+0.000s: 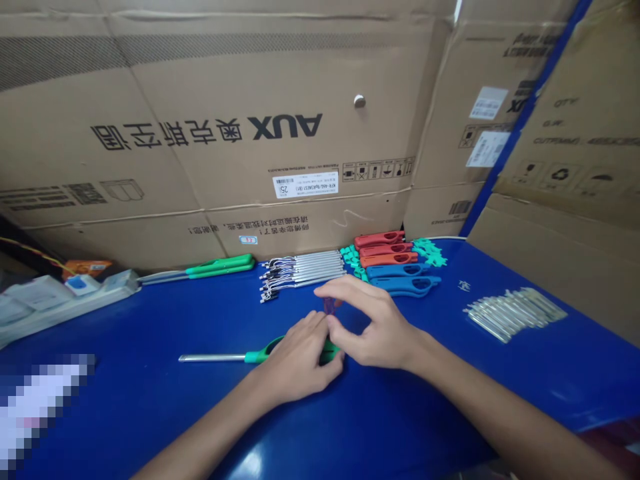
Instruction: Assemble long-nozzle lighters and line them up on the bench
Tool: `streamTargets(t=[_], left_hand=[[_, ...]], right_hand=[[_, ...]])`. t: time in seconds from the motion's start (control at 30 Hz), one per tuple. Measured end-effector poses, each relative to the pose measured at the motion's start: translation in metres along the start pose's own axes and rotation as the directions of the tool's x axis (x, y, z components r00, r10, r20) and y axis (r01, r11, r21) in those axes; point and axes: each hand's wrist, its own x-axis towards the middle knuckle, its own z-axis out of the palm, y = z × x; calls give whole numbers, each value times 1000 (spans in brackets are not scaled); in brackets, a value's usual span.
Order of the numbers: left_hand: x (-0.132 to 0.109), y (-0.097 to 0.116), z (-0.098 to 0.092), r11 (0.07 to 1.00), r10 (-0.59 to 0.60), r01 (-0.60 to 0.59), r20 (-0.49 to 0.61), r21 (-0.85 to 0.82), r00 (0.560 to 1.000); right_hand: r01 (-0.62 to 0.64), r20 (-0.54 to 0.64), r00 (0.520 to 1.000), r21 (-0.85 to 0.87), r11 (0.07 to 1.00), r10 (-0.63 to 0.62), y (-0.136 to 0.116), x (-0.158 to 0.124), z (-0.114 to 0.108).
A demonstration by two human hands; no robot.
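Observation:
A green long-nozzle lighter lies on the blue table with its metal tube pointing left. My left hand is closed around its green handle, which partly hides it. Just above that hand, my right hand pinches a small purple see-through piece between thumb and forefinger. The piece is too small to name, and it is close to the handle's right part. Behind my hands lie a row of metal tubes with white wires, and red lighter handles, an orange one and blue ones.
Small green caps and teal parts flank the handles. Several clear tanks and small white bits lie right. Green lighters lie left, near a power strip. Cardboard walls the back; a blurred patch is lower left.

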Motion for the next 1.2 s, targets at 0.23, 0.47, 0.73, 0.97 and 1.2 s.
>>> streamTargets(t=[0.23,0.47,0.73,0.97,1.2], left_hand=[[0,0,0,1000,-11,11,5,-2,1000],[-1,0,-2,1000,9,-9,2,13,1000],[1,7,-7,990,53,-56,32,131,998],[4,12,-12,934,93,-107,56,342,994],[7,9,-12,905,181,-117,-121,408,976]], right_hand=[[-3,7,1000,8,1000,3,-1,0,-1],[-31,30,999,-13,999,31,-1,-2,0],[-63,-230,972,-51,997,50,2,4,-8],[-84,-133,989,-101,991,70,9,-2,-1],[-98,62,992,-127,987,106,8,1,-10]])
